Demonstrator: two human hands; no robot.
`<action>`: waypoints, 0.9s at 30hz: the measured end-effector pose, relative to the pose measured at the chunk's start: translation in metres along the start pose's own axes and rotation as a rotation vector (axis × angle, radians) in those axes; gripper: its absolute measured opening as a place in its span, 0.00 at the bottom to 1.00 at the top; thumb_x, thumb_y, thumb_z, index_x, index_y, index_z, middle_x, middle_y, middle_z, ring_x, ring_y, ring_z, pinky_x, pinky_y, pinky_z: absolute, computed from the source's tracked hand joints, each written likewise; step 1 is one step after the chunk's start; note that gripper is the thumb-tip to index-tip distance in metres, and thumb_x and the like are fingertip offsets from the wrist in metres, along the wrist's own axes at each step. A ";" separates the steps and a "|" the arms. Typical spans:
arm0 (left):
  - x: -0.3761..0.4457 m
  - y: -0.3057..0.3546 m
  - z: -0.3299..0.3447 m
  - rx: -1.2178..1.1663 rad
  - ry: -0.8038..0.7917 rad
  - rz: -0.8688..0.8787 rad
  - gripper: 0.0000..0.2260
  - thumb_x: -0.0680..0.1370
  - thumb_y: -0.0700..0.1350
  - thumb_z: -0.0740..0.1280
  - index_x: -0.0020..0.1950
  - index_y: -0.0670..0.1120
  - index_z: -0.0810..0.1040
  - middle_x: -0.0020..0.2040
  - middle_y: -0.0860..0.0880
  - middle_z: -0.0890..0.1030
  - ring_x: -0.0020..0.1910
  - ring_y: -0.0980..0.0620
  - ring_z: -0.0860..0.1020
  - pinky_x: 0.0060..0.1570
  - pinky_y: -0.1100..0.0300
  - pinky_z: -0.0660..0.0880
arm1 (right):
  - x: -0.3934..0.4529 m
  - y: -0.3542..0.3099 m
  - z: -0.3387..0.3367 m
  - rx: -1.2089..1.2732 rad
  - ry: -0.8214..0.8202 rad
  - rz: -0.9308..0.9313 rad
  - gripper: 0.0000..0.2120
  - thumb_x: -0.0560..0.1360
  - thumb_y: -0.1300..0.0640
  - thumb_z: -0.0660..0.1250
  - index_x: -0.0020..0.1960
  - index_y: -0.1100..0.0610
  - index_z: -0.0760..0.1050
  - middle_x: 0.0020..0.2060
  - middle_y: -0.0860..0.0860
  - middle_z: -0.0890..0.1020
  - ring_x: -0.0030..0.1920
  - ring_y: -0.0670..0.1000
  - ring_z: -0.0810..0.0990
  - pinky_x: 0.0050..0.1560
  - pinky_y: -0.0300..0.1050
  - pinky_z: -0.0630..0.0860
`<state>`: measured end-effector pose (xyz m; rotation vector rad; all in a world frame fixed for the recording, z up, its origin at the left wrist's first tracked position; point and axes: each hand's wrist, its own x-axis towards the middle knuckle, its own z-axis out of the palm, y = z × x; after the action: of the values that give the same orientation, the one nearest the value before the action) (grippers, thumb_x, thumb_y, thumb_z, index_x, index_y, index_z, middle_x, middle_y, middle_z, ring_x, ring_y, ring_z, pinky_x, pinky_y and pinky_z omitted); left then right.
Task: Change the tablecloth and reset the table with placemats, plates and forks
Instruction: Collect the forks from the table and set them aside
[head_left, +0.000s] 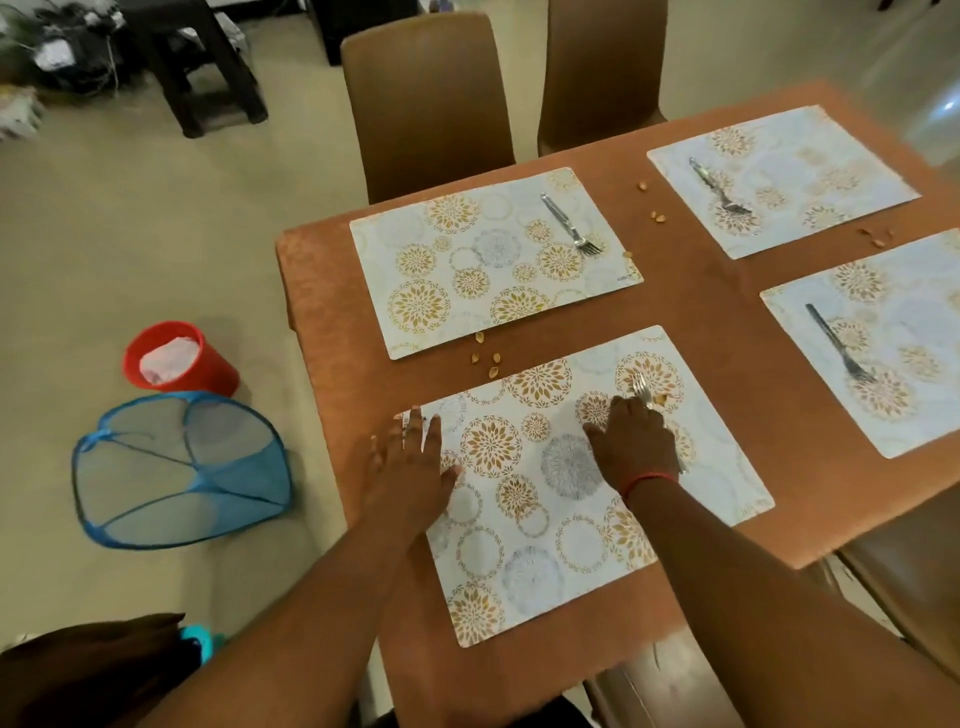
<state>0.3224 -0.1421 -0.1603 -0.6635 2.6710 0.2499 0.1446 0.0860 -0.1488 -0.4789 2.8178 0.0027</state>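
An orange-brown tablecloth (691, 291) covers the table. Four floral placemats lie on it. My left hand (410, 467) presses flat on the left edge of the nearest placemat (545, 519), fingers straight. My right hand (634, 441) lies over a fork (642, 391) on the same mat with its fingers curled round it. The tines stick out past the fingers. One fork lies on each other mat: the far left mat (467, 270) has a fork (569, 224), the far right mat (810, 171) a fork (719, 187), the right mat (909, 322) a fork (836, 343). No plates are in view.
Nut shells (485, 353) are scattered on the cloth between the mats. Two brown chairs (426, 98) stand at the far side, and another chair (909, 587) stands at the near right. On the floor to the left are a red bucket (176, 358) and a blue mesh basket (176, 467).
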 end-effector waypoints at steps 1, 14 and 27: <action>0.002 0.002 0.000 -0.015 -0.008 -0.020 0.34 0.82 0.63 0.52 0.82 0.50 0.42 0.82 0.45 0.42 0.81 0.41 0.42 0.77 0.39 0.42 | 0.006 0.004 -0.001 -0.015 0.014 0.020 0.26 0.80 0.43 0.59 0.70 0.59 0.65 0.69 0.59 0.70 0.65 0.62 0.71 0.61 0.59 0.73; 0.005 0.052 -0.002 0.036 0.027 -0.044 0.31 0.83 0.58 0.54 0.82 0.46 0.50 0.82 0.45 0.50 0.80 0.43 0.50 0.77 0.40 0.49 | 0.033 0.055 0.015 0.131 0.137 0.253 0.16 0.80 0.51 0.62 0.61 0.61 0.70 0.57 0.59 0.75 0.58 0.61 0.74 0.56 0.58 0.71; 0.013 0.076 -0.019 0.023 0.174 0.102 0.28 0.82 0.55 0.59 0.79 0.43 0.61 0.80 0.42 0.59 0.79 0.41 0.57 0.77 0.41 0.52 | 0.025 0.055 0.001 0.460 0.062 0.243 0.09 0.79 0.51 0.66 0.49 0.57 0.75 0.44 0.56 0.82 0.47 0.60 0.80 0.41 0.48 0.72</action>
<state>0.2692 -0.0860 -0.1423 -0.5666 2.8735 0.1966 0.1041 0.1293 -0.1592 -0.0320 2.7878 -0.6034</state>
